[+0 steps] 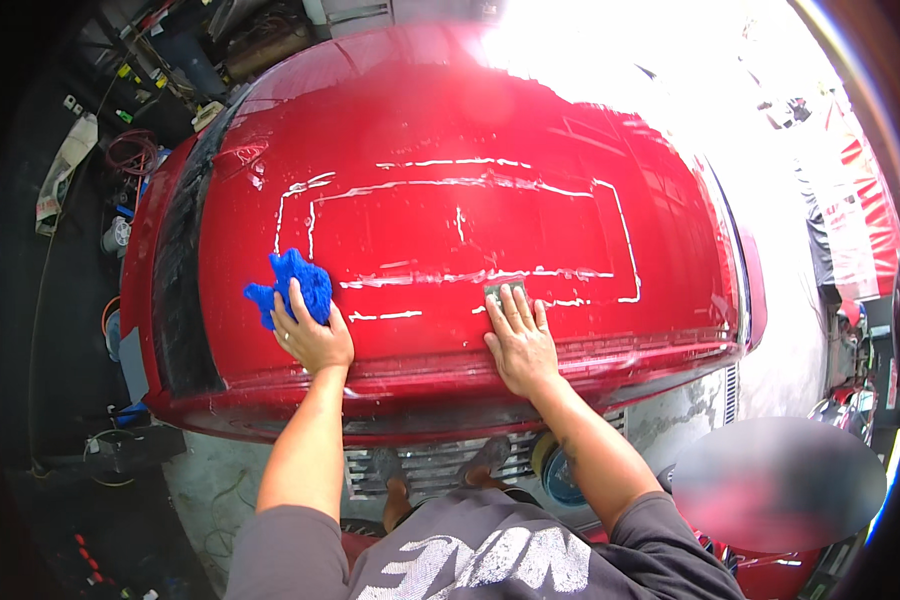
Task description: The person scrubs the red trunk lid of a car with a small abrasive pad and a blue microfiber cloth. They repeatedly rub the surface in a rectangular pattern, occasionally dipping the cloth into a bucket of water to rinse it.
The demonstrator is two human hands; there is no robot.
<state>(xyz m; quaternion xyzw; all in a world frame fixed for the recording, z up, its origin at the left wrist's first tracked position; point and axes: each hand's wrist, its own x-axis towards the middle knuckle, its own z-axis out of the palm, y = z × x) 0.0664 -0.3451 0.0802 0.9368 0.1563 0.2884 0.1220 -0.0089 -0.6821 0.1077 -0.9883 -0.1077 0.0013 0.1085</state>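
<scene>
A glossy red car roof [420,235] spreads out in front of me. White streaks of paste-like residue [470,182] form two nested, broken rectangles on it. My left hand [313,335] grips a fluffy blue microfiber cloth [305,283] against the roof, at the near left corner of the streaks. Farther right, my right hand [523,345] lies with its fingers stretched over a small grey-olive pad [505,290]. The pad rests on the paint by the near white lines; the fingers cover much of it.
A dark windscreen [185,270] borders the roof on the left. Below the near roof edge a slatted floor grate [440,472] shows around my feet, with a round blue container [562,478] beside it. Cables and tools crowd the far left. Bright glare washes out the far right.
</scene>
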